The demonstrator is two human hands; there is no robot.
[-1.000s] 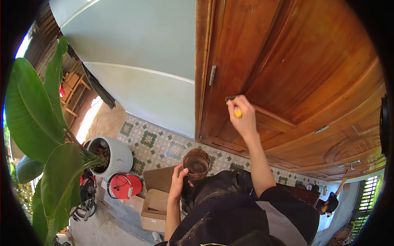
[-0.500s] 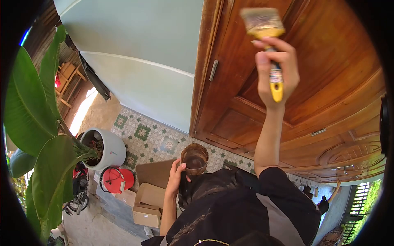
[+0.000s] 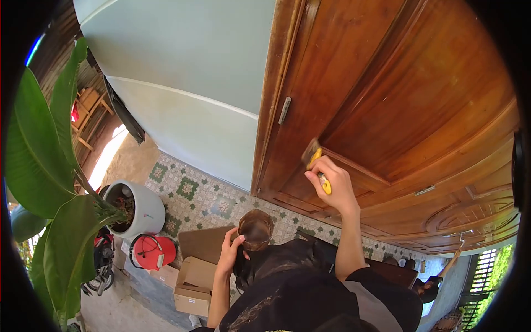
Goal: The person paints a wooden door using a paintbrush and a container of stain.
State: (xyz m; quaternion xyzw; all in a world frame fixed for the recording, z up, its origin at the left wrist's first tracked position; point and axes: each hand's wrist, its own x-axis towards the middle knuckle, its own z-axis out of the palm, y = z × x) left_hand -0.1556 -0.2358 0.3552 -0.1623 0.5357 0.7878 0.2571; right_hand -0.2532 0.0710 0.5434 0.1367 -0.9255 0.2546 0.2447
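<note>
My right hand point(image 3: 336, 185) is closed around the yellow handle of a paintbrush point(image 3: 315, 152). The brush's bristles lie against the brown wooden door point(image 3: 365, 72), close to the lower corner of a raised panel moulding. Lower down, my left hand point(image 3: 229, 252) grips the side of a brown-stained round container point(image 3: 256, 228). Its open top faces up and dark brown liquid shows inside. The container hangs over the tiled floor, in front of my body.
Left of the door is a pale blue-grey wall point(image 3: 182, 50). A large-leaved plant in a white pot point(image 3: 149, 210), a red bucket point(image 3: 160, 246) and cardboard boxes point(image 3: 193, 288) stand at lower left. Another person point(image 3: 428, 288) is at far right, an arm raised toward the door.
My right hand has brought the paintbrush down and left, from high over the door to the panel's lower corner. The container in my left hand sits slightly lower in view.
</note>
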